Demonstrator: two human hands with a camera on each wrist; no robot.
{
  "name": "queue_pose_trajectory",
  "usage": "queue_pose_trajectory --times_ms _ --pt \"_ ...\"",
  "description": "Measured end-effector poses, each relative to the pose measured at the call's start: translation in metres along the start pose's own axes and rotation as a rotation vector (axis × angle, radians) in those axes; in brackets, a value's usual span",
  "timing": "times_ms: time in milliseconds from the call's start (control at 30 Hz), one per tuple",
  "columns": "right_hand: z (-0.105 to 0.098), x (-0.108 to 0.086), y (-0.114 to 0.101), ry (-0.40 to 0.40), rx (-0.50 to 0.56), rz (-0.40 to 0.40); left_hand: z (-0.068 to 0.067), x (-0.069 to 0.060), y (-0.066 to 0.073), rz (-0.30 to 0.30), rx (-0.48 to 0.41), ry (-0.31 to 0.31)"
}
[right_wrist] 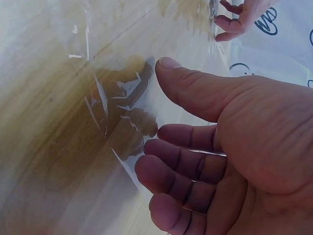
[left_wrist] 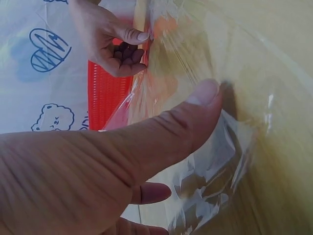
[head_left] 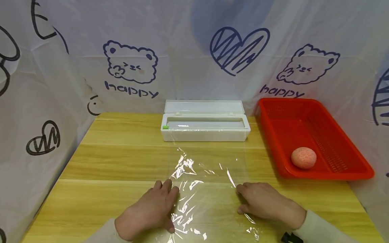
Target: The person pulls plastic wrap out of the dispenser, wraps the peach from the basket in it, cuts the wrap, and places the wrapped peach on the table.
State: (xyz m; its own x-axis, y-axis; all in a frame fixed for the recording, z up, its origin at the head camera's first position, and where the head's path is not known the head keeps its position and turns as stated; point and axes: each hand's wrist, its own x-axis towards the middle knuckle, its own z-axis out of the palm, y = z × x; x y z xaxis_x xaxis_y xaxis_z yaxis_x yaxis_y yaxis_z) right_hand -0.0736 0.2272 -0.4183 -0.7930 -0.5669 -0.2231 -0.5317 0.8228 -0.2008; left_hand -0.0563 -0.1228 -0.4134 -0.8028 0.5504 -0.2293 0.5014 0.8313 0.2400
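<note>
A sheet of clear plastic wrap (head_left: 209,199) lies over the table, running toward me from a white wrap dispenser box (head_left: 205,135) whose lid stands up at the back. My left hand (head_left: 152,207) rests at the sheet's left edge, thumb and fingers spread apart. At the opposite edge is my right hand (head_left: 267,202), its fingers loosely bent. In the right wrist view a gap shows between the right thumb and fingers (right_wrist: 171,178), with nothing pinched there. Wrinkled wrap (left_wrist: 205,166) shows beside the left thumb in the left wrist view.
A red plastic basket (head_left: 340,176) stands at the right, holding a round, speckled pink object (head_left: 304,158). A green slider (head_left: 165,127) sits at the dispenser's left end. Behind the wooden table (head_left: 106,162) hangs a white cloth (head_left: 182,50) with bear and heart drawings.
</note>
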Motion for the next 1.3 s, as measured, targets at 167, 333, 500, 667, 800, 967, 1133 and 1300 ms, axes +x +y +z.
queue_pose_trajectory --times_ms 167,333,500,667,800,967,1133,1300 --pt "-0.0003 -0.0005 0.0 0.009 -0.008 -0.005 -0.0011 -0.0005 -0.0011 -0.007 -0.027 0.001" --pt "-0.0009 -0.0004 0.0001 0.015 -0.009 -0.01 -0.0016 -0.0006 -0.0021 -0.009 -0.018 -0.015" --pt "-0.0015 0.0003 0.0005 0.025 -0.008 -0.019 -0.0019 -0.0014 -0.0024 -0.004 -0.011 -0.019" --pt "-0.0012 0.001 0.0005 0.007 0.002 -0.007 -0.0011 -0.0019 -0.0034 0.002 -0.021 -0.015" --pt "-0.001 0.0015 0.0003 -0.01 0.006 0.003 -0.0002 -0.0018 -0.0049 0.01 -0.026 -0.012" --pt "-0.0011 0.0009 0.0001 -0.007 0.001 0.003 -0.0007 -0.0016 -0.0049 0.015 -0.032 -0.012" --pt "-0.0007 0.0004 0.0 0.011 -0.006 -0.003 -0.0018 -0.0012 -0.0044 0.007 -0.032 -0.016" --pt "-0.0019 0.0007 0.001 0.019 -0.006 -0.012 -0.003 -0.0014 -0.0054 0.003 -0.049 -0.02"
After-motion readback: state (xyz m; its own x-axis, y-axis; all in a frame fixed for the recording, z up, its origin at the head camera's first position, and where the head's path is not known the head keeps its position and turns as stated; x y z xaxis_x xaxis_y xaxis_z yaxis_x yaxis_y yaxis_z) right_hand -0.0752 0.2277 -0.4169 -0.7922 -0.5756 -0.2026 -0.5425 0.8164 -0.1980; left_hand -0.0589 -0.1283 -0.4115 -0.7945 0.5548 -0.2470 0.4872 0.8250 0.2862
